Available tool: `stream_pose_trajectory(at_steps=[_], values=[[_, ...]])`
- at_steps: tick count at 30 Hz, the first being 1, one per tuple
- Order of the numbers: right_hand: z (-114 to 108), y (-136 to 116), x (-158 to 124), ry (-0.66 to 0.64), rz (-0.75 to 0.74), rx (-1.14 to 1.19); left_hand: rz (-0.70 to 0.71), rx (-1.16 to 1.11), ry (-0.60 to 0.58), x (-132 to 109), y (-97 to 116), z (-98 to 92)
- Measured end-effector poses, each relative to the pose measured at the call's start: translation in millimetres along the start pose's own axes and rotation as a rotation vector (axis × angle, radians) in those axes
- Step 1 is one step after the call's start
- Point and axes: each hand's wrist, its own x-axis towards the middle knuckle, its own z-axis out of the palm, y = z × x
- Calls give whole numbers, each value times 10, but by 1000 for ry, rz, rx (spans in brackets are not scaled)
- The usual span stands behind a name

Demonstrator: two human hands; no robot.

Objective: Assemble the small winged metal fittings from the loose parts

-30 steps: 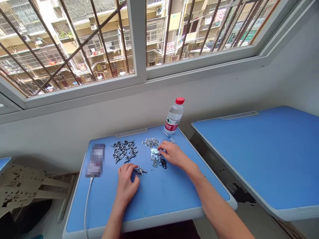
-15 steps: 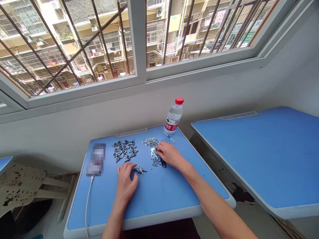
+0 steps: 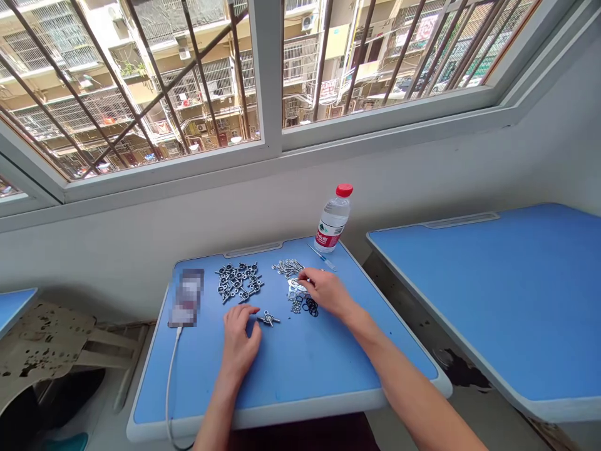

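Open desk (image 3: 305, 369) lies between the forearms (image 3: 218, 401) — ahead, black rings (image 3: 310, 306) obstruct; clearance under the right hand (image 3: 327, 291) seems slight.

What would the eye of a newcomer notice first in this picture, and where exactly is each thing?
Probably the red-capped bottle, standing at the far right corner of the blue desk, below the barred window. Next comes the cluster of dark metal parts on the desk's left half, with one single part nearer, beside the left hand. The right hand is at the silver plates.
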Motion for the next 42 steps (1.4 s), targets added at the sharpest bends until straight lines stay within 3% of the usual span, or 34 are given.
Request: stream_pose_trajectory(at_steps=[3,7,11,16,24,29,42], values=[[17,-89,-15,-11,-70,161,16,10,-17,1,16,4],[53,-257,-69,-132,-165,400,27,30,-33,4,35,5],[58,-421,-127,-284,-43,515,15,31,-40,13,52,-8],[48,-512,-144,-366,15,530,-2,16,-56,27,70,-11],[-32,-537,-167,-541,-27,463,-12,33,-128,28,75,7],[55,-557,-178,-486,-104,411,8,58,-154,14,58,22],[178,-639,-177,-369,-76,165,42,82,-161,9,87,26]])
